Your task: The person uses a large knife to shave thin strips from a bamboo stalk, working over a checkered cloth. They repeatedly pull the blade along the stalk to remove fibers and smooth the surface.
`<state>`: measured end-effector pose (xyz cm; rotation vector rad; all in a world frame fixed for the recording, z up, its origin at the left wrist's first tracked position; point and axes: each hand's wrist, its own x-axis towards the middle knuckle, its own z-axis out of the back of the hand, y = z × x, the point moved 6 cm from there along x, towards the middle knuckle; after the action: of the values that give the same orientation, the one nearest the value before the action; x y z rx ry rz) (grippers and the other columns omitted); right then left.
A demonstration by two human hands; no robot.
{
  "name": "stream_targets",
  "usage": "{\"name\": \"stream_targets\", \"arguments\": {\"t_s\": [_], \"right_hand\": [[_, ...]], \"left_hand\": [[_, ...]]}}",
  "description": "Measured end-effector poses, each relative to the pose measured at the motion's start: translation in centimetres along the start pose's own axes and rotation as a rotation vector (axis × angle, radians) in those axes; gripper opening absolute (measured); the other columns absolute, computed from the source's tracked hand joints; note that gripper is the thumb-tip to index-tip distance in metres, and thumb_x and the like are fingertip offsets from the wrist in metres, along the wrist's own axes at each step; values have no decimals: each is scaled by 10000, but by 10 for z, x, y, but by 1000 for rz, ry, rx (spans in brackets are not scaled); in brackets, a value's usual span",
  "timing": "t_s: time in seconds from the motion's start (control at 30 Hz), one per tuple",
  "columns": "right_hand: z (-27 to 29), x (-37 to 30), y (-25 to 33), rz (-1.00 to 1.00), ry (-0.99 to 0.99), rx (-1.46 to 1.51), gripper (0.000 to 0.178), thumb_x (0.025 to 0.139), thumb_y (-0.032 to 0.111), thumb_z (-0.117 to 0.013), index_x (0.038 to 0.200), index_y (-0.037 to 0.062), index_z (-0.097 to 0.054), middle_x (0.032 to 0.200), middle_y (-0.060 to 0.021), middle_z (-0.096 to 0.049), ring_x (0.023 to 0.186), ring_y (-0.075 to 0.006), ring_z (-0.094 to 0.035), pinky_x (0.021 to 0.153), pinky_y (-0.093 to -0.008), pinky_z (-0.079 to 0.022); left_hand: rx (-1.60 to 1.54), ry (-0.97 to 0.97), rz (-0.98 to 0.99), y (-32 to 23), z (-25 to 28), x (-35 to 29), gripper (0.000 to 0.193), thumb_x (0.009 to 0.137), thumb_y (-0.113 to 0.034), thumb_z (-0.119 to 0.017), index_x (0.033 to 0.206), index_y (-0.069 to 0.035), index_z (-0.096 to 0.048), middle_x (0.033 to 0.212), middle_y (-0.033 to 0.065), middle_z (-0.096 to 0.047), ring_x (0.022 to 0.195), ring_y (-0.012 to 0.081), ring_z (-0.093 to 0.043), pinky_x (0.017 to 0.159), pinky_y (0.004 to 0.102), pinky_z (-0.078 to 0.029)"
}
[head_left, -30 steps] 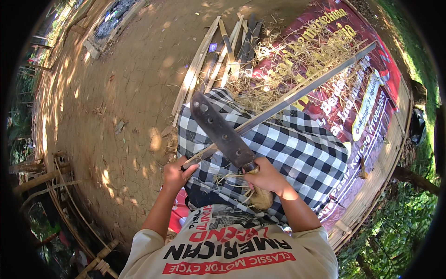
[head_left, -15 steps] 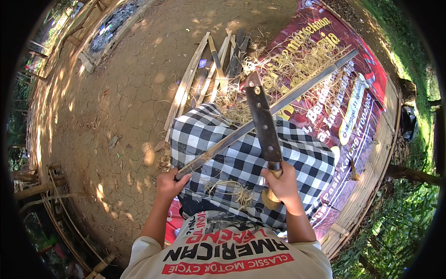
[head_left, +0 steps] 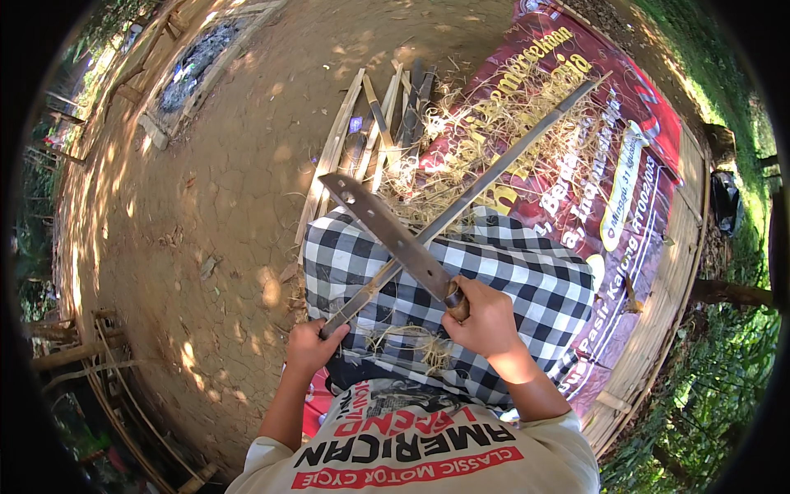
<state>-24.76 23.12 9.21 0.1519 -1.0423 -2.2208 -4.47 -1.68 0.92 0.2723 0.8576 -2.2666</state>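
The right hand [head_left: 485, 317], fist closed on the machete [head_left: 387, 235], has swung its blade back down across the bamboo strip [head_left: 461, 206] gripped by the left hand [head_left: 309, 346], so shaving goes on

A long grey bamboo strip [head_left: 461, 210] slants toward two o'clock, crossed by a broad, dark machete [head_left: 387, 236] pointing to ten o'clock.

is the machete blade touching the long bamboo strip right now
Cannot tell. In the head view the machete blade crosses over the bamboo strip, but from above, no contact or gap shows plainly.
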Motion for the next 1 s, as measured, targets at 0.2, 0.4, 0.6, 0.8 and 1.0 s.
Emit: {"name": "stream_targets", "arguments": {"t_s": [0.2, 0.4, 0.6, 0.8, 1.0], "right_hand": [[-22, 17, 3, 243, 162, -200, 486, 587, 170, -792, 1017, 34, -612, 774, -89, -580, 725, -266, -606, 658, -350, -501], [-34, 31, -33, 275, 166, -291, 408, 566, 238, -826, 843, 72, -576, 731, -66, -574, 698, -237, -614, 626, -344, -509], [-42, 41, -47, 295, 165, -318, 307, 599, 246, -776, 744, 75, -567, 674, -74, -588, 636, -256, -623, 580, -364, -506], [-33, 50, -71, 191, 175, -322, 239, 557, 192, -703, 706, 72, -559, 648, -93, -583, 615, -291, -610, 576, -392, -494], [-21, 56, -78, 239, 167, -365, 268, 532, 196, -720, 701, 76, -550, 645, -96, -572, 625, -299, -601, 590, -402, -490]], "left_hand": [[-82, -11, 28, 5, -7, -6, 456, 771, -428, -757, 702, 10, -649, 564, 178, -572, 540, 347, -590, 543, 404, -461], [-70, 8, -54, 4, -6, -1, 375, 803, -326, -750, 721, 26, -652, 545, 115, -555, 508, 188, -529, 521, 356, -441], [-117, 118, 28, 10, -9, 7, 403, 811, -374, -733, 729, 14, -662, 574, 175, -577, 514, 279, -578, 545, 372, -465], [-110, 129, 19, 13, -10, 9, 391, 823, -363, -719, 758, 20, -670, 589, 185, -583, 532, 304, -583, 563, 378, -472], [-114, 111, 11, 14, -11, 8, 383, 820, -362, -723, 785, 17, -676, 601, 191, -589, 545, 316, -590, 570, 386, -475]]}}
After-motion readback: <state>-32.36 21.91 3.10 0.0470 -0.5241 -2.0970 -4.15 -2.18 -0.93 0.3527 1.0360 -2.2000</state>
